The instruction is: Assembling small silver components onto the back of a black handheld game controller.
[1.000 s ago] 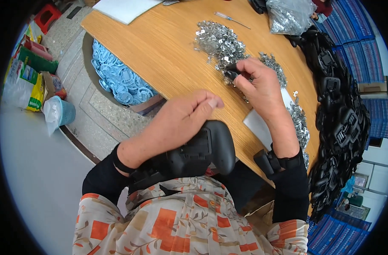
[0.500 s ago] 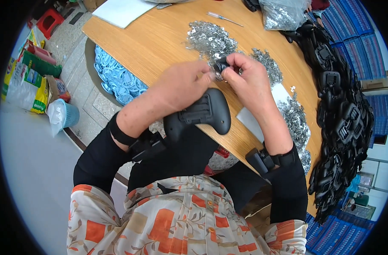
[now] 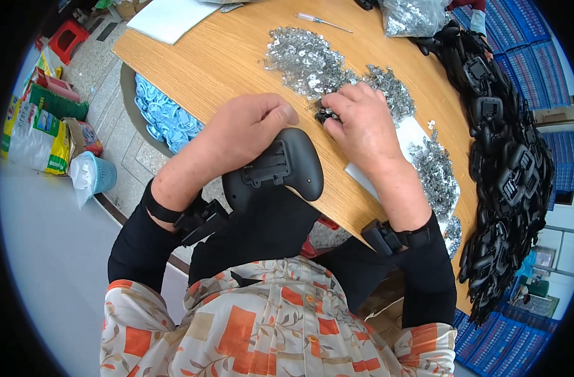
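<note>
My left hand [image 3: 252, 129] is closed, thumb pressed to the curled fingers; whatever it may hold is hidden. Just below it, a black game controller shell [image 3: 306, 164] rests at the table's front edge, its open battery compartment facing up and its left part under my wrist. My right hand [image 3: 362, 122] curls its fingers down over a small black part [image 3: 325, 116] at the near side of a heap of small silver metal clips [image 3: 306, 60]. A second heap of metal clips [image 3: 394, 91] lies just beyond that hand.
More metal clips [image 3: 436, 176] lie on white sheets to the right. Black controller shells [image 3: 488, 119] are piled along the table's right edge. A screwdriver [image 3: 323, 22] and a bag of clips [image 3: 413, 17] lie at the back. Light blue parts [image 3: 164, 116] fill a container at left.
My hands have moved apart. The right one has lowered with the black part toward the table, while the left has drawn back leftward. The controller shell appears shifted slightly left.
</note>
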### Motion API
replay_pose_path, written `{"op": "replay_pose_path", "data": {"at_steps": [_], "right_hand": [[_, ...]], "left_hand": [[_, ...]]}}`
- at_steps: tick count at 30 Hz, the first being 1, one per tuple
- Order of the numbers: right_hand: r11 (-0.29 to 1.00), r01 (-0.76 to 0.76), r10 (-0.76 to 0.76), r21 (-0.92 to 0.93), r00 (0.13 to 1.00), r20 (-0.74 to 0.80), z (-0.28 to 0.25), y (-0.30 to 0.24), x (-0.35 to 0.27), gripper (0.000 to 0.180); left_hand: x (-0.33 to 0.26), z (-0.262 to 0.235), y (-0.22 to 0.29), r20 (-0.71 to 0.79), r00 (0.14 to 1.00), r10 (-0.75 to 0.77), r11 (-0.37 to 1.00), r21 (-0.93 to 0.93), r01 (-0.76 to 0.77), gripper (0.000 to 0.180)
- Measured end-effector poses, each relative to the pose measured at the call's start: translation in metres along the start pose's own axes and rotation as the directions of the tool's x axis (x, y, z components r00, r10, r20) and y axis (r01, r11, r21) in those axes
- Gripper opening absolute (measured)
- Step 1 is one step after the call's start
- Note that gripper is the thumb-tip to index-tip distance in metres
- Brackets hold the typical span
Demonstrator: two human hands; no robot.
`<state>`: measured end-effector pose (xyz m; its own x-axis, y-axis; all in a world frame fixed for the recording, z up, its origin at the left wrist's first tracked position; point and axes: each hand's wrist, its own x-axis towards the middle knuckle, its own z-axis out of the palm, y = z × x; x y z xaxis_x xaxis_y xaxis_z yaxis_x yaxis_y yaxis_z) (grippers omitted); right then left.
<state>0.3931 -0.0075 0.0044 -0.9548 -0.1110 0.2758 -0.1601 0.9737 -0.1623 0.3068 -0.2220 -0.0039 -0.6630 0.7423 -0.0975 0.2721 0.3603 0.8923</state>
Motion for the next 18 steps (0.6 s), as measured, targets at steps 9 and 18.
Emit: {"op": "replay_pose_path", "data": {"at_steps": [9,18], "right_hand": [[0.95,-0.122,0.127,0.286,0.992,0.001,-0.008,0.009,-0.013,0.024],[0.99,-0.049,0.049,0.135,0.999,-0.001,0.0,-0.004,-0.004,0.02]], "left_hand": [[-0.007,0.013,0.002,-0.015,0.997,0.079,0.997,-0.023,-0.079,0.031],[-0.014,0.02,0.012,0.026,0.992,0.122,0.98,0.155,-0.125,0.031]]}}
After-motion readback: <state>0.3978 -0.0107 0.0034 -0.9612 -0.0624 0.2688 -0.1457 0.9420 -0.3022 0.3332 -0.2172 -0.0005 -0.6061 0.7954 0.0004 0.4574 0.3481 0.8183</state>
